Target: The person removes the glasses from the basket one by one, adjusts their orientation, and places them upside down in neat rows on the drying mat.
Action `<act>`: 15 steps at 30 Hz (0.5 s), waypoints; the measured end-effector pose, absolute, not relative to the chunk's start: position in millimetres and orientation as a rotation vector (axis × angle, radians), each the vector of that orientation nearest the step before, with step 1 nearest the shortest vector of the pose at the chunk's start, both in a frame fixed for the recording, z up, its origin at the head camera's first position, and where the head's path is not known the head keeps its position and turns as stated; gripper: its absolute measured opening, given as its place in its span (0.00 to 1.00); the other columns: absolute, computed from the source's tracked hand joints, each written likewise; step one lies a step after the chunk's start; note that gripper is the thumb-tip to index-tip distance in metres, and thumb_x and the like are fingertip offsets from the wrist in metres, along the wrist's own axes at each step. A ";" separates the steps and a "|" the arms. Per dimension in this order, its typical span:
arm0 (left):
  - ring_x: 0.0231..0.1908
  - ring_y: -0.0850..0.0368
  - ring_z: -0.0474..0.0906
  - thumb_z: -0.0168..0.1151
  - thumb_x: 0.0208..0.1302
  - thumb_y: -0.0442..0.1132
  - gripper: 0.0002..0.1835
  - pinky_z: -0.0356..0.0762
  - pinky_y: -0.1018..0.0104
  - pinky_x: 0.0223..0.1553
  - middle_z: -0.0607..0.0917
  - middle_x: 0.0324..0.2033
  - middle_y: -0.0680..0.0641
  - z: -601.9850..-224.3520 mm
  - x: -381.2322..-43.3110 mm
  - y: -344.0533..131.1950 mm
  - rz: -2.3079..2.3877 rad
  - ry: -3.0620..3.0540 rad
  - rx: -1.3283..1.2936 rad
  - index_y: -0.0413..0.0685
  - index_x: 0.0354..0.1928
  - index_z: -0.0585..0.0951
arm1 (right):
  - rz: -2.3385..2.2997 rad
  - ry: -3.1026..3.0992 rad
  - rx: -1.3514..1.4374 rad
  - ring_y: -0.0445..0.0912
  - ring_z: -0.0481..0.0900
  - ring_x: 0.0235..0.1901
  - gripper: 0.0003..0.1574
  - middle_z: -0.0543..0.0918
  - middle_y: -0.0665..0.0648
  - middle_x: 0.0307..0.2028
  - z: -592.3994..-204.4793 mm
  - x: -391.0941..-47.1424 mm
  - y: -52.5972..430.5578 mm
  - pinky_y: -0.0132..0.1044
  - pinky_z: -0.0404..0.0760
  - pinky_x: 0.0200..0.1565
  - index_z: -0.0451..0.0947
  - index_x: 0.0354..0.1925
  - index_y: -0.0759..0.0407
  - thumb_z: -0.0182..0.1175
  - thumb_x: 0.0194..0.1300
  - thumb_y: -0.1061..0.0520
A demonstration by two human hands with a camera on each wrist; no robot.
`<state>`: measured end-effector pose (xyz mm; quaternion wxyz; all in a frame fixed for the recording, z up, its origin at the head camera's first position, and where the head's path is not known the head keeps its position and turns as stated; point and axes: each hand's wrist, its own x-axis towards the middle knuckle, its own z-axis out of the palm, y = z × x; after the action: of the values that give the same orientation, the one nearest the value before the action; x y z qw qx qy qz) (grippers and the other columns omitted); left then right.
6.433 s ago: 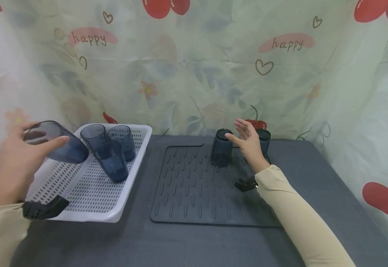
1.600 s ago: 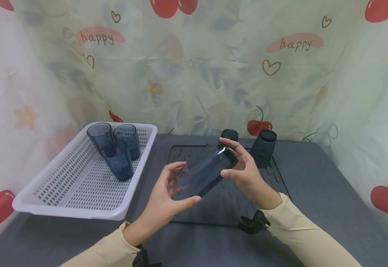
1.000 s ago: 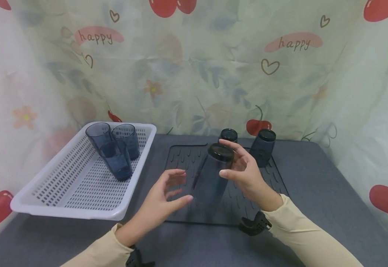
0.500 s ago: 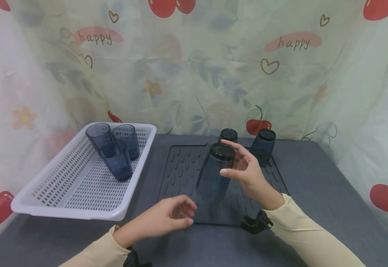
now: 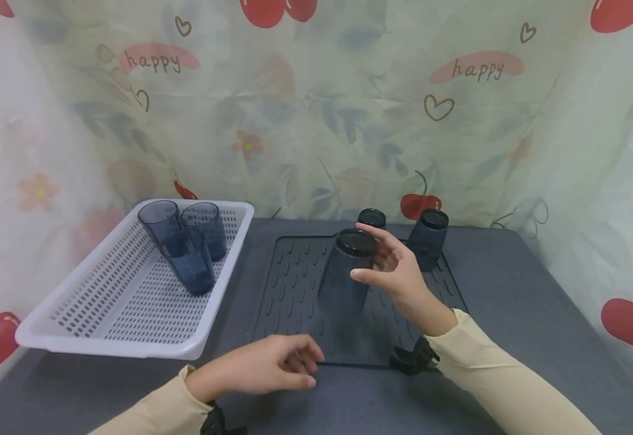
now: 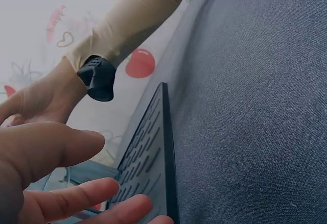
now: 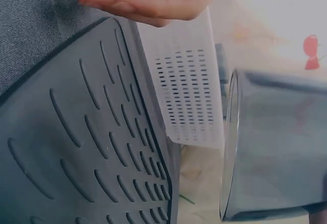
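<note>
Your left hand (image 5: 269, 365) has come off the glass (image 5: 342, 281) since the frame of about a second and a half ago and sunk toward the near edge of the mat (image 5: 289, 290); the glass, slanted between both your hands then, is now turned mouth down. Your right hand (image 5: 398, 281) alone has it, thumb and fingertips pinching it by its base. Your left hand holds nothing, its fingers loosely bent and apart from the glass.

The glass is over the middle of the mat, leaning a little; in the right wrist view its rim looks clear of the surface. Behind it, the back glass (image 5: 372, 217) and the side glass (image 5: 428, 238) are already bottom up. Three glasses (image 5: 188, 263) wait mouth up in the basket (image 5: 109, 348).

You seem to be partway through setting this third one down. Your next move likely calls for choosing its spot, straightening it, lowering it until the whole rim sits on the ridges, then letting go without knocking the back glass.
</note>
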<state>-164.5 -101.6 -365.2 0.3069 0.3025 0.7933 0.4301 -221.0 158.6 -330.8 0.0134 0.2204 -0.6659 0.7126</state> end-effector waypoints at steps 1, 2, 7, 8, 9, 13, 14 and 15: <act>0.41 0.64 0.81 0.62 0.65 0.40 0.15 0.79 0.72 0.44 0.83 0.42 0.48 -365.5 -164.6 -101.8 1.139 2.095 0.801 0.46 0.52 0.78 | 2.210 -2.083 0.679 0.45 0.76 0.58 0.47 0.73 0.56 0.62 -329.5 -222.1 156.9 0.34 0.79 0.55 0.63 0.70 0.51 0.68 0.55 0.67; 0.41 0.64 0.81 0.62 0.66 0.40 0.15 0.79 0.72 0.44 0.83 0.42 0.48 -365.8 -164.7 -102.0 1.139 2.093 0.801 0.46 0.52 0.78 | 2.202 -2.091 0.671 0.45 0.76 0.58 0.47 0.73 0.57 0.63 -328.5 -223.3 155.3 0.34 0.79 0.55 0.63 0.70 0.51 0.68 0.55 0.67; 0.41 0.64 0.81 0.62 0.65 0.40 0.15 0.79 0.72 0.44 0.83 0.42 0.48 -366.6 -165.1 -102.0 1.139 2.099 0.804 0.46 0.52 0.78 | 2.145 -2.134 0.640 0.45 0.77 0.57 0.48 0.73 0.58 0.62 -325.0 -229.2 147.7 0.34 0.79 0.54 0.64 0.70 0.48 0.71 0.54 0.63; 0.41 0.64 0.81 0.62 0.65 0.40 0.15 0.79 0.72 0.44 0.83 0.42 0.48 -366.7 -165.2 -102.0 1.140 2.099 0.804 0.46 0.52 0.78 | 2.135 -2.143 0.632 0.45 0.77 0.57 0.47 0.73 0.58 0.62 -324.9 -230.7 146.2 0.35 0.80 0.54 0.64 0.69 0.47 0.71 0.54 0.63; 0.41 0.64 0.81 0.62 0.65 0.40 0.15 0.79 0.72 0.44 0.83 0.42 0.48 -366.7 -165.2 -101.9 1.141 2.101 0.804 0.46 0.52 0.78 | 2.121 -2.153 0.629 0.45 0.77 0.57 0.47 0.74 0.58 0.61 -325.0 -232.4 144.7 0.35 0.80 0.54 0.65 0.69 0.46 0.71 0.54 0.63; 0.41 0.64 0.81 0.63 0.65 0.40 0.15 0.79 0.73 0.44 0.83 0.42 0.48 -366.9 -164.9 -101.9 1.145 2.108 0.810 0.45 0.52 0.78 | 2.033 -2.202 0.607 0.45 0.78 0.56 0.46 0.75 0.56 0.59 -327.6 -241.0 138.5 0.35 0.79 0.56 0.67 0.68 0.46 0.72 0.53 0.63; 0.41 0.64 0.81 0.63 0.65 0.40 0.15 0.79 0.73 0.44 0.83 0.42 0.48 -366.9 -164.8 -101.9 1.146 2.110 0.813 0.45 0.52 0.78 | 2.016 -2.211 0.600 0.45 0.78 0.56 0.46 0.75 0.56 0.59 -328.5 -243.3 137.1 0.36 0.78 0.56 0.67 0.67 0.46 0.72 0.53 0.63; 0.41 0.64 0.81 0.63 0.65 0.40 0.15 0.79 0.73 0.44 0.83 0.42 0.47 -366.9 -164.9 -102.0 1.147 2.110 0.814 0.45 0.52 0.78 | 1.997 -2.220 0.591 0.46 0.78 0.56 0.46 0.76 0.56 0.59 -329.5 -245.6 135.7 0.37 0.78 0.56 0.67 0.67 0.46 0.72 0.53 0.63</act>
<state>-164.9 -102.0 -366.9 0.2981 0.3065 0.7942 0.4318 -245.6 135.7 -329.5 0.0489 0.1939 -0.7285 0.6552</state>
